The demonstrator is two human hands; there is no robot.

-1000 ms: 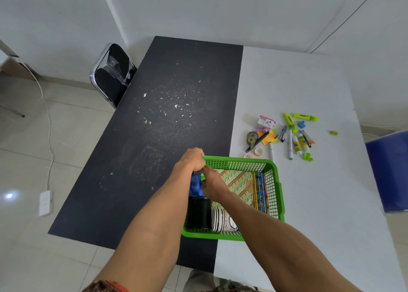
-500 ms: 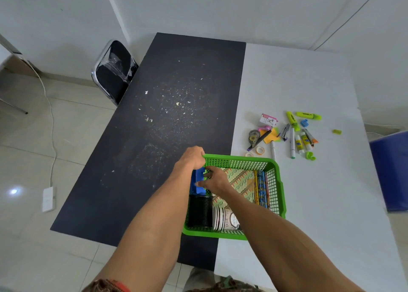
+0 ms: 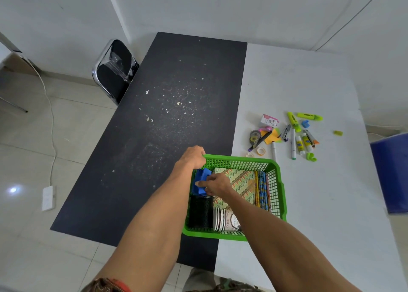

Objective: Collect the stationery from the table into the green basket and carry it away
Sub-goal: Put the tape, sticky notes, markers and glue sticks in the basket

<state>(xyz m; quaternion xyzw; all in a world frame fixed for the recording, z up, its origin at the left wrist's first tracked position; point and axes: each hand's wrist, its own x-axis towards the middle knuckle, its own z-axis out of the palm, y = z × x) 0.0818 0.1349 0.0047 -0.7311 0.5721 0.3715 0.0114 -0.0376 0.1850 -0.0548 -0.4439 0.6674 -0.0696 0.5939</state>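
Observation:
A green basket [image 3: 277, 182] stands across the seam between the black and the white table. My left hand [image 3: 191, 157] grips its far left corner. My right hand [image 3: 217, 184] is inside it, fingers pinching a blue object [image 3: 199, 182] at the left wall. The basket also holds a black mesh pen cup [image 3: 200, 212], a stack of paper cups [image 3: 225, 220], a patterned notebook [image 3: 239, 181] and several pencils [image 3: 262, 190]. Loose stationery [image 3: 287, 135] lies on the white table beyond the basket: highlighters, markers, glue sticks, tape rolls, sticky notes.
A small green piece [image 3: 337, 133] lies apart at the right. A black chair [image 3: 117, 71] stands at the black table's [image 3: 167, 115] far left, a blue chair [image 3: 390, 172] at the white table's [image 3: 309, 82] right edge. A cable and socket strip [image 3: 47, 198] lie on the floor.
My right hand has slid from the basket's far left rim down inside, and now pinches the blue object. My left hand keeps its grip on the corner.

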